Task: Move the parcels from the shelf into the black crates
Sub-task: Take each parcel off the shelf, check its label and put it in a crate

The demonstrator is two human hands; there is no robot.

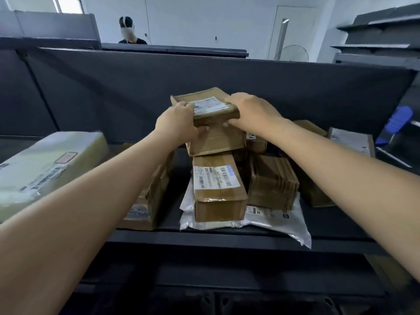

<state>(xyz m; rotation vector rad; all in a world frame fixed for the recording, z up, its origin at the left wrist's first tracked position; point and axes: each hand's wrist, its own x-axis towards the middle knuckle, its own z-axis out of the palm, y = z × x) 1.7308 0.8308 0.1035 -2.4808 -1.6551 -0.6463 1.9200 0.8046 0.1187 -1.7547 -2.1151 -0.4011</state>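
I had both hands on the topmost parcel of the pile on the shelf.
My left hand [179, 123] and right hand [250, 112] gripped the near corners of a flat brown cardboard parcel with a white label [205, 105], fingers over it and thumbs beneath. It sat atop a heap of brown boxes on the dark grey shelf [227, 237]; I could not tell whether it was lifted clear. In front, a long brown barcoded box [218, 189] lay on a white plastic mailer bag [272, 221].
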